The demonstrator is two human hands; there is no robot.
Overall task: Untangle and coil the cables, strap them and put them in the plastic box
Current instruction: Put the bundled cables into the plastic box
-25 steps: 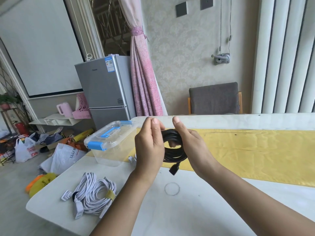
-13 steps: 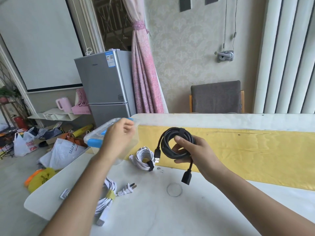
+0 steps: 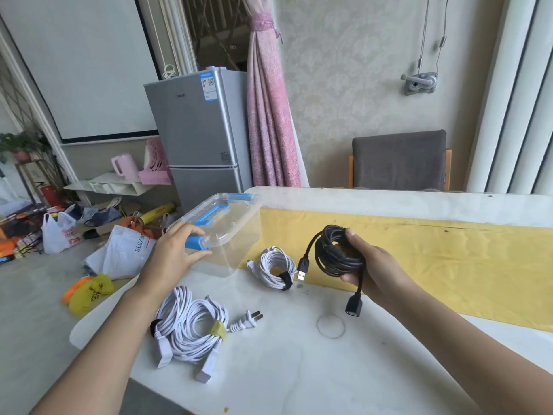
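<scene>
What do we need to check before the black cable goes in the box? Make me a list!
1. Black cable coiled: ok, the right hand holds it in a round loop.
2. Strap on that coil: cannot tell, the hand hides part of it.
3. Lid off the plastic box: not ok, the lid is on and the left hand holds the blue latch.
4. Room inside the box: ok, its clear walls seem to show nothing in it.
5. Loose ends tucked in: not ok, the USB plug and the socket end dangle.
</scene>
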